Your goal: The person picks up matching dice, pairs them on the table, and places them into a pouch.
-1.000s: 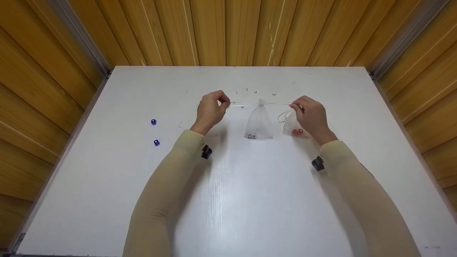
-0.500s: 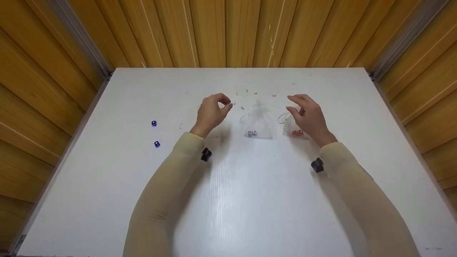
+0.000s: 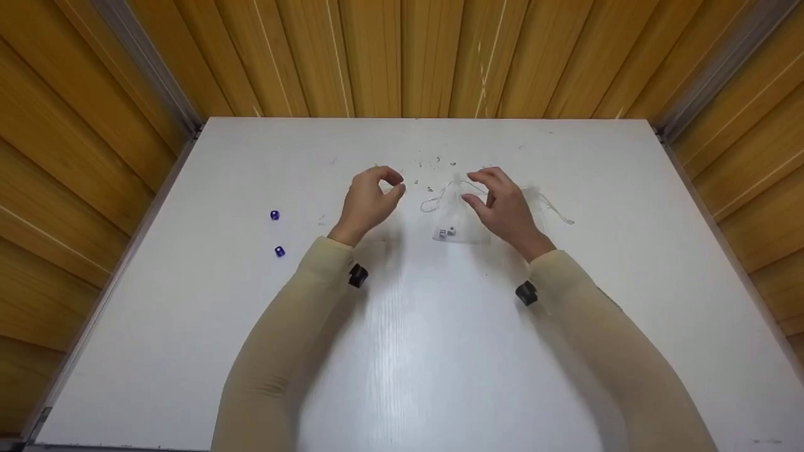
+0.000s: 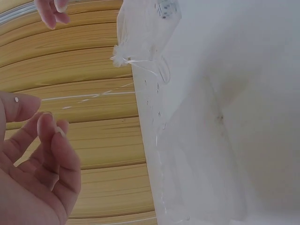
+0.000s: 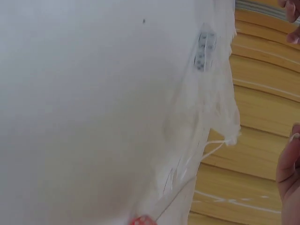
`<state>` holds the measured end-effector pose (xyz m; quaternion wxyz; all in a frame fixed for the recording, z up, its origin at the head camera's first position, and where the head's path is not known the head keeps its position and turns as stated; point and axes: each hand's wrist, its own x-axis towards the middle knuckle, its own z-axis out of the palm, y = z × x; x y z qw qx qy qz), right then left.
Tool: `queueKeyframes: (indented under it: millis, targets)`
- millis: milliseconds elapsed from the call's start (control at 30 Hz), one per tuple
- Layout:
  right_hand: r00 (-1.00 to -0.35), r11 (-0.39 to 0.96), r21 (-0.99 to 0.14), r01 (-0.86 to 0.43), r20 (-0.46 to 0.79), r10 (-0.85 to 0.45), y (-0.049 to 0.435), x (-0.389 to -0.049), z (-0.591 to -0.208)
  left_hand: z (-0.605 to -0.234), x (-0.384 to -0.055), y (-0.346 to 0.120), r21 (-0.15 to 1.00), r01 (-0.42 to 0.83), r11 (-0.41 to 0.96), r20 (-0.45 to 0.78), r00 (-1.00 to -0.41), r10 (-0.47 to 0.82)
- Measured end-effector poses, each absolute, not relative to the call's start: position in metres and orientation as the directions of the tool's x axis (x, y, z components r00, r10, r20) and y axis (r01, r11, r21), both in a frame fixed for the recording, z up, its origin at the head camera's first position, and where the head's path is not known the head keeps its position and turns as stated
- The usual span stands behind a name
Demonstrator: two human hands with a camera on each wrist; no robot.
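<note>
A sheer white drawstring bag (image 3: 461,220) with its neck gathered lies at mid-table, and white dice (image 3: 447,233) show through its cloth. Over its right side hovers my right hand (image 3: 505,210), thumb and fingers apart, nothing between them. My left hand (image 3: 369,204) is left of the bag, its fingers loosely bent and thumb near the index finger, with no object held. A second sheer bag (image 3: 540,201) lies behind my right hand, mostly hidden; a red die (image 5: 143,220) shows at the bottom of the right wrist view.
Two blue dice (image 3: 277,233) lie apart on the left of the white table (image 3: 402,351). Another flat sheer bag (image 4: 201,154) lies below my left hand in the left wrist view. Wood-look panels (image 3: 377,56) rise behind the table. Small dark marks dot its far part.
Both hands pulled the bag's cords outward, then let them go; the cords now lie slack. My right hand has moved left over the bag, while the left has hardly moved.
</note>
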<state>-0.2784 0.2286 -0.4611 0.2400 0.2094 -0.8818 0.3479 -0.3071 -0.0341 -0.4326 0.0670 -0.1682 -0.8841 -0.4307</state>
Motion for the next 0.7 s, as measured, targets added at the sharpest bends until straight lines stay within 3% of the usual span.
queueKeyframes:
  millis: [267,467,700]
  targets:
    - [-0.839,0.603,-0.589,-0.538,0.447,-0.311,0.185,-0.282,-0.468,-0.431,-0.288,-0.035,0.735,0.471,0.487,0.336,-0.878,0.341]
    - [-0.850,0.651,-0.546,-0.527,0.324,-0.416,0.155,-0.288,-0.475,-0.428,-0.272,-0.030,0.761,0.500,0.413,0.334,-0.849,0.410]
    - [-0.926,0.723,-0.587,-0.365,0.148,-0.348,0.134,-0.289,-0.480,-0.428,-0.260,-0.027,0.751,0.557,0.355,0.365,-0.797,0.480]
